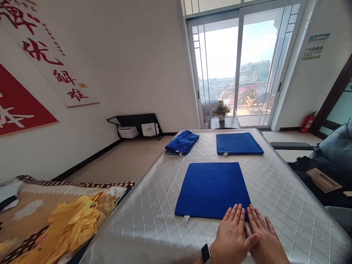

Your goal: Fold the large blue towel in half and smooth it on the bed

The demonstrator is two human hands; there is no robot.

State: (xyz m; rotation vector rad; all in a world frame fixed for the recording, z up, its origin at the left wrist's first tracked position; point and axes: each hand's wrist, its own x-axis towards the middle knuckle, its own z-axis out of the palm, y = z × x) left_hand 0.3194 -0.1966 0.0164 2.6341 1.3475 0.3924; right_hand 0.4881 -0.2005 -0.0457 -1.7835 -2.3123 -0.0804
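Note:
A blue cloth (213, 189), folded into a flat rectangle with a white tag at its near left corner, lies on a table with a silver quilted cover (154, 216). My left hand (231, 233), a watch on its wrist, is laid flat with the fingertips on the cloth's near right edge. Beside it my right hand (265, 234) is also flat, its fingers stretched out at the near right corner. The left thumb crosses over the right hand. Farther back are a second folded blue cloth (239, 143) at the right and a more loosely folded blue cloth (183, 142) at the left.
To the left, a yellow garment (74, 223) lies on a patterned blanket (33, 209). A potted plant (221, 110) stands on a chair beyond the table's far end, before sliding glass doors. At the right are a dark seat (335, 146) and a fire extinguisher (308, 122).

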